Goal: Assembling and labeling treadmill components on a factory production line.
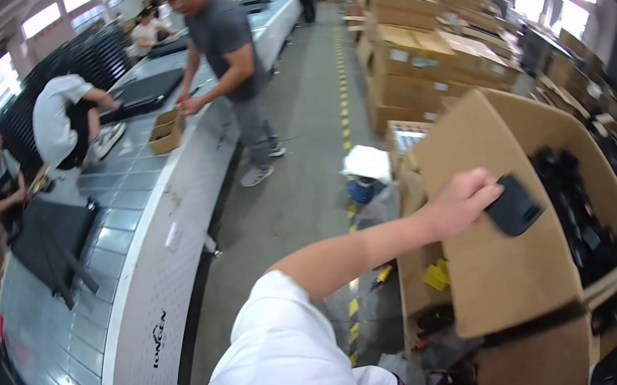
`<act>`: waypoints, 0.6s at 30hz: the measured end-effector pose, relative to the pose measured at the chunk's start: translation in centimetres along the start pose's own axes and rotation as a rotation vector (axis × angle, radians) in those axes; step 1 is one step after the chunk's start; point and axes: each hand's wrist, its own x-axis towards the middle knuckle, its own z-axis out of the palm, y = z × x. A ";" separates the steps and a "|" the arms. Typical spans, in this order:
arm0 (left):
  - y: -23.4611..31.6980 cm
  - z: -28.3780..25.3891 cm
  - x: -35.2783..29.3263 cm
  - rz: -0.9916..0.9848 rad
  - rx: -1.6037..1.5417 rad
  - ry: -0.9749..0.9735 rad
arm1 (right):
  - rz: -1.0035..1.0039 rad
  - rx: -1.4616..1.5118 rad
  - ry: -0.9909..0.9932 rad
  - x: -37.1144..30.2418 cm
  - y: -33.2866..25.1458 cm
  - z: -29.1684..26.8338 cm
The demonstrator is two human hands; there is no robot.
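Observation:
My left arm, in a white sleeve, stretches across to the right with the elbow bent. My left hand (464, 205) is closed, its fingers pinching one end of a flat black piece (513, 205) with rounded corners and a small slot near its far edge. The piece hangs in front of the raised flap of an open cardboard box (572, 136). Inside that box lies a heap of black parts (572, 209), whose kind I cannot make out. My right hand is out of view.
On the left runs a long conveyor (123, 280) carrying black panels with frames (60, 242). A person in grey (224, 52) stands at its edge by a small carton (166, 131); another crouches on it. Stacked cartons (417, 60) line the aisle's right, beside yellow-black floor tape (342, 97).

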 end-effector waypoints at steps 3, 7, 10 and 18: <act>-3.7 -11.6 -6.4 -0.353 -0.206 0.172 | 0.061 -0.280 -0.391 2.9 -6.0 14.5; -10.7 -26.9 -13.6 -0.427 -0.293 0.414 | 0.162 -0.009 -0.748 6.8 -12.6 36.1; -14.4 -36.2 -18.8 -0.404 -0.291 0.696 | -0.011 0.150 -0.904 10.1 -8.5 53.5; -14.1 -49.9 -29.6 -0.475 0.020 1.035 | -0.136 0.032 -1.256 9.7 -24.0 79.3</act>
